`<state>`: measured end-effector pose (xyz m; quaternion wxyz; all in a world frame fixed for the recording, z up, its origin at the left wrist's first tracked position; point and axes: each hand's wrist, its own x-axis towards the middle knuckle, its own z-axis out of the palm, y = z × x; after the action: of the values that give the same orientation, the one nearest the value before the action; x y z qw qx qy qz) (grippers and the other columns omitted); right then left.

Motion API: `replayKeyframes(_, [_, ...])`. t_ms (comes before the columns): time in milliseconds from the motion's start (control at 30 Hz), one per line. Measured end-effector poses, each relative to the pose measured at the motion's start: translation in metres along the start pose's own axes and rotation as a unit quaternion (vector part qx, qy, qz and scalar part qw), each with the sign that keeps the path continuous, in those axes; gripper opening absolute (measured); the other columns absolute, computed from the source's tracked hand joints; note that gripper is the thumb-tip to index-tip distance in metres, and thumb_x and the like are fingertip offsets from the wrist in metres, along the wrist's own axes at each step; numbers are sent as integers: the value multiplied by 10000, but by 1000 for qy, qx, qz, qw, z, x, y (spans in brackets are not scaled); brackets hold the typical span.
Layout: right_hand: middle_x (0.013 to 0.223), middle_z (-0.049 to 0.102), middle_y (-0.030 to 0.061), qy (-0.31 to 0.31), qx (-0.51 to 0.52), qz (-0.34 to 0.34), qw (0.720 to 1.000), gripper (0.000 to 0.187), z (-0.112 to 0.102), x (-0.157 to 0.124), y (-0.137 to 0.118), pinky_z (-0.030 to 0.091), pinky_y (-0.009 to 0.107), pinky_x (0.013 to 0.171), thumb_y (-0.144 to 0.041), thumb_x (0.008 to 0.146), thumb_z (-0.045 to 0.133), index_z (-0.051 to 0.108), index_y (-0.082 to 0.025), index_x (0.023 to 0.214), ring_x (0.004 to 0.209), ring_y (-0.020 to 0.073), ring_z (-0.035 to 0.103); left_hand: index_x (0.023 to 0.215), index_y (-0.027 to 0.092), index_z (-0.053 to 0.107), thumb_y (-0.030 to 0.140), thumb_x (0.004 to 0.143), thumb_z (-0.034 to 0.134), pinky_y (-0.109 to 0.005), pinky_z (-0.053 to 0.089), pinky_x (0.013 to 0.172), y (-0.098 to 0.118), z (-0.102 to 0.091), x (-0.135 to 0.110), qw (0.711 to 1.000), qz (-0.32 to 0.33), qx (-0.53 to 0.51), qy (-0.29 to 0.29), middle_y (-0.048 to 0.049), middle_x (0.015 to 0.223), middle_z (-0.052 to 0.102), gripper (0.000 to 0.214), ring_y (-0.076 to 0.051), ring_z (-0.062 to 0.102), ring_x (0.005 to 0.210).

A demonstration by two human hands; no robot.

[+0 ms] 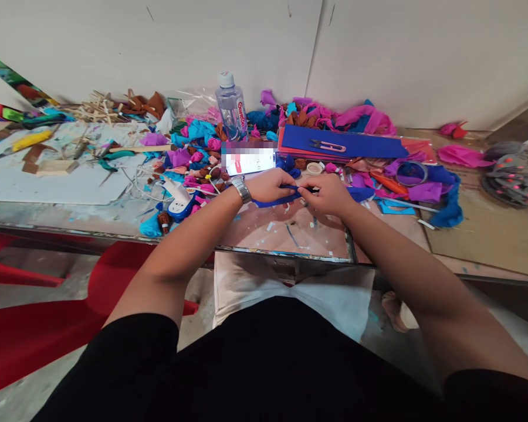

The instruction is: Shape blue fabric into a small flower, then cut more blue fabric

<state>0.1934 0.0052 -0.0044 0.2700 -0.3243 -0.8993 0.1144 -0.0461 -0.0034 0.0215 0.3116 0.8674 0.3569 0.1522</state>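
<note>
My left hand [268,186], with a metal watch [240,189] at its wrist, pinches a strip of dark blue crepe paper [268,204]. Close beside it, my right hand [325,192] grips the same strip; the two sets of fingertips nearly meet. The strip's ends stick out on both sides, and part of it is hidden by the fingers. Just beyond my left hand a lit phone [251,162] leans among crumpled paper pieces. A roll of tape [315,168] lies behind my hands.
A water bottle [232,108] stands at the back. Pink thread snips [328,145] rest on a stack of blue sheets [347,140]. A white power strip [179,199] with cables sits left, near green-handled pliers [110,159] and a yellow cutter [30,139]. Red chairs [70,305] stand below left.
</note>
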Motion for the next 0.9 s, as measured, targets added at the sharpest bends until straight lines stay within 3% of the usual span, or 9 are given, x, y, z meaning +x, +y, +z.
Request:
replayKeyframes(267, [918,843,60,21,4,3,1000,295,-1,1,3,460,372,759,-430,970,625,846,-236,966,852,257,731,984,144,792,420,982,597,-238,552,692,-1,-1,-3,984,-68,-155,-47,-92,913,834,338,-154,763,715])
replayKeyframes(433, [1045,860,67,26,19,-8,999,326,-2,2,3,512,389,837,-459,984,616,861,-246,1014,940,276,766,993,144,813,412,955,630,-250,563,717,0,-1,-1,991,-56,-120,-14,-79,939,841,327,-176,770,786])
replayKeyframes(567, [1006,858,62,37,17,5,999,290,-3,2,0,520,390,832,-430,959,646,857,-245,1035,919,277,767,1011,143,821,434,958,622,-254,556,705,0,1,-1,994,-59,-95,-4,-71,928,839,357,-173,756,767])
replayKeyframes(733, [992,851,63,44,24,-1,999,242,-5,1,-3,526,410,865,-350,926,657,852,-242,1019,928,284,762,1056,145,819,427,950,618,-261,548,684,0,2,-1,987,-79,-138,-7,-74,929,831,363,-167,742,743])
replayKeyframes(900, [1015,853,57,57,23,0,998,230,-5,2,-4,521,435,903,-360,930,651,848,-260,992,947,289,754,1021,126,832,416,917,655,-267,483,653,-3,1,2,993,-81,-80,31,-28,823,785,356,-133,632,658])
